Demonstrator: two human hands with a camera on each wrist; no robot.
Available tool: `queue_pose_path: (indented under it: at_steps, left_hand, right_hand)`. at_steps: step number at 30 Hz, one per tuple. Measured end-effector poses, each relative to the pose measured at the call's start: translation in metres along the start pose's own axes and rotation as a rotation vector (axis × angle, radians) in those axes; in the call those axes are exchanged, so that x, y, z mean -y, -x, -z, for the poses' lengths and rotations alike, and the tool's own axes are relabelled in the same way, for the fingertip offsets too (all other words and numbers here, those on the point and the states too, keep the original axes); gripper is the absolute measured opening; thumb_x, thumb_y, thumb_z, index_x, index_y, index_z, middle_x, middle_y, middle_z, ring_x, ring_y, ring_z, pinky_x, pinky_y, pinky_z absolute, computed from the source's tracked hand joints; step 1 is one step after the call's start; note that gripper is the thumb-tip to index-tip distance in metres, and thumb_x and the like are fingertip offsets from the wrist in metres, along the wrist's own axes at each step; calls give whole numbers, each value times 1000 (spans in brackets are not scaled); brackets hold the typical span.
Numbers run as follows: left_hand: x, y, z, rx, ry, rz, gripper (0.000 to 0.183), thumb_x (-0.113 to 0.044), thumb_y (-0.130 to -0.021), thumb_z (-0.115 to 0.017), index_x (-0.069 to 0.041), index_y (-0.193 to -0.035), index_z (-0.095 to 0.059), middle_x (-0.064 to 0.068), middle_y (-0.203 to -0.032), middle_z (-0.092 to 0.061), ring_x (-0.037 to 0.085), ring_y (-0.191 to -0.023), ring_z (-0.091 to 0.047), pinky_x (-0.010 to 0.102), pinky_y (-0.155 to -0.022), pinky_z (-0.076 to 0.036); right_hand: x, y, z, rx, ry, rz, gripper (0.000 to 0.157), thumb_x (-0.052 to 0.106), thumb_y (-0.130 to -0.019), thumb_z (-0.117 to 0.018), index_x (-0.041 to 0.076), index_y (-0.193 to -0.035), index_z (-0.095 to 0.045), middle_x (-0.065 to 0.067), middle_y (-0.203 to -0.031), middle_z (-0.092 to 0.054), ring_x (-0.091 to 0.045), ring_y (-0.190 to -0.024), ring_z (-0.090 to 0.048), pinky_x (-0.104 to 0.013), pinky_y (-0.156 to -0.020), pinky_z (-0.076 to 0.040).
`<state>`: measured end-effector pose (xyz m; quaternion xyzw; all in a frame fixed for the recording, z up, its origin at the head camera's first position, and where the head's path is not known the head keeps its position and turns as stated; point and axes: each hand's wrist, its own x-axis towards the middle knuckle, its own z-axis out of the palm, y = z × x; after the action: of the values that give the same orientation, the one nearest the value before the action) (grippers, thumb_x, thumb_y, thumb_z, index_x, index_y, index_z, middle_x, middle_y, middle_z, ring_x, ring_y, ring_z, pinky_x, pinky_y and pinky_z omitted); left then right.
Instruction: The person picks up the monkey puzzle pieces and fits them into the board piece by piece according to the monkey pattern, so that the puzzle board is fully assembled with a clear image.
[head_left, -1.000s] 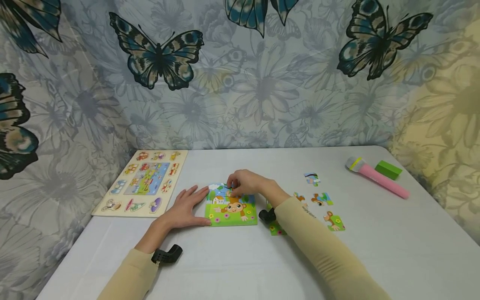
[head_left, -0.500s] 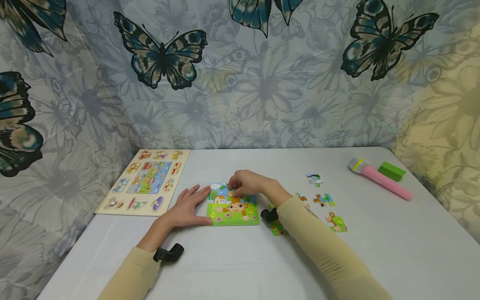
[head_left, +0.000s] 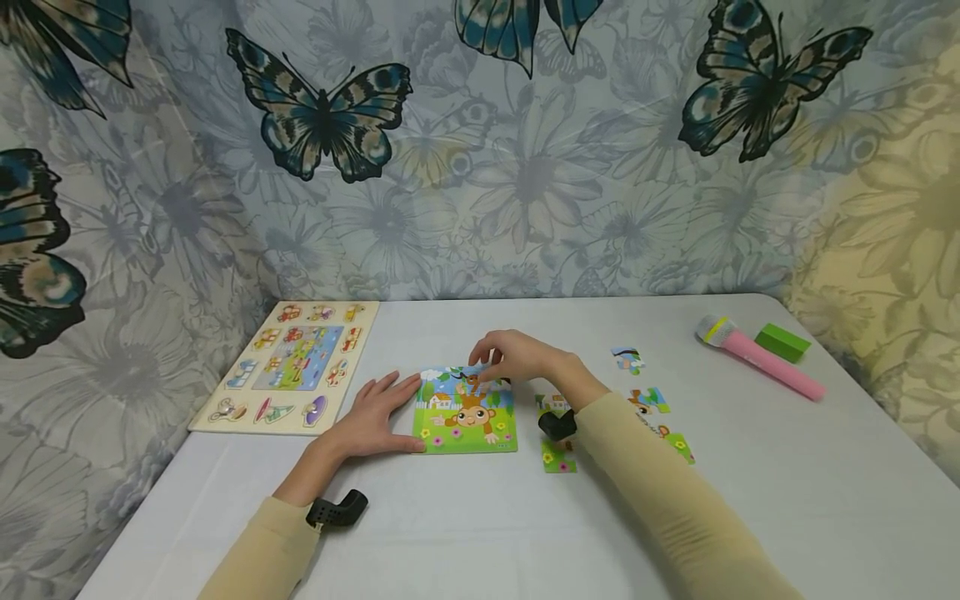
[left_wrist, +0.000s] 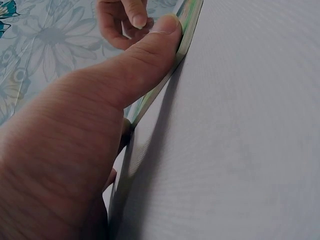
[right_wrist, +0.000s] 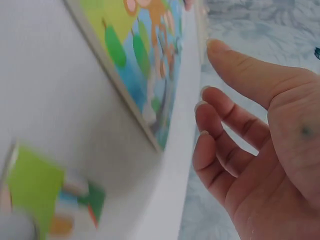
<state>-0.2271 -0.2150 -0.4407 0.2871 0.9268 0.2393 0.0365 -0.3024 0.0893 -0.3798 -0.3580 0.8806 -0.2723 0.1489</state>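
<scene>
A square monkey jigsaw puzzle (head_left: 468,421) lies flat on the white table, its picture of a monkey in a garden facing up. My left hand (head_left: 375,417) rests at its left side with fingers spread; the thumb (left_wrist: 145,52) lies on the near edge of the board and the fingertips touch near the upper left corner. Over the puzzle's top right part hovers my right hand (head_left: 517,354), its fingers loosely bent. In the right wrist view nothing shows between the thumb and fingers of that hand (right_wrist: 265,120), which stand apart from the board.
Loose puzzle pieces lie to the right: one (head_left: 627,360) at the back, others (head_left: 651,400) partly behind my right sleeve, and a flowery one (head_left: 558,457) nearer. A larger picture board (head_left: 202,421) sits at left. A pink microphone (head_left: 765,358) and green block (head_left: 782,342) lie far right.
My right hand has let go of the puzzle piece at the top of the picture and moved slightly up and right. The left hand keeps its place at the board.
</scene>
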Motion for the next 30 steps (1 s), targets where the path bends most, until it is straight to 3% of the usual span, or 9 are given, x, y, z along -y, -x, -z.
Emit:
queue_pose_path:
  at_steps: [8, 15, 23, 30]
  left_hand:
    - [-1, 0, 0, 5, -4, -3, 105, -57, -77, -80, -3, -156, -38, 11, -161, -35, 42, -150, -16, 64, -116, -6]
    - [-1, 1, 1, 12, -8, 0, 104, -57, -77, -80, -3, -156, -38, 11, -161, -34, 42, -150, -15, 64, -116, -6]
    - [-1, 2, 1, 14, -7, 3, 104, -57, -78, -80, -2, -156, -37, 12, -161, -34, 42, -150, -15, 64, -115, -5]
    - [-3, 1, 0, 6, -13, 11, 104, -58, -77, -80, -3, -156, -38, 11, -161, -35, 42, -150, -16, 65, -115, -6]
  right_hand:
    - [-20, 31, 19, -66, -21, -34, 30, 16, -95, -73, 6, -123, -69, -13, -115, -63, -23, -99, -62, -39, -84, -51]
    - [-46, 68, 32, -137, -40, -107, 34, 14, -96, -71, 4, -128, -66, -15, -119, -62, -28, -103, -61, -43, -83, -51]
    - [-73, 101, 51, -207, -4, -133, 38, 16, -95, -73, 2, -130, -64, -18, -116, -62, -31, -102, -62, -46, -85, -51]
    - [-92, 130, 62, -229, -30, -202, 39, 15, -96, -72, -1, -130, -63, -20, -116, -60, -30, -97, -63, -38, -69, -52]
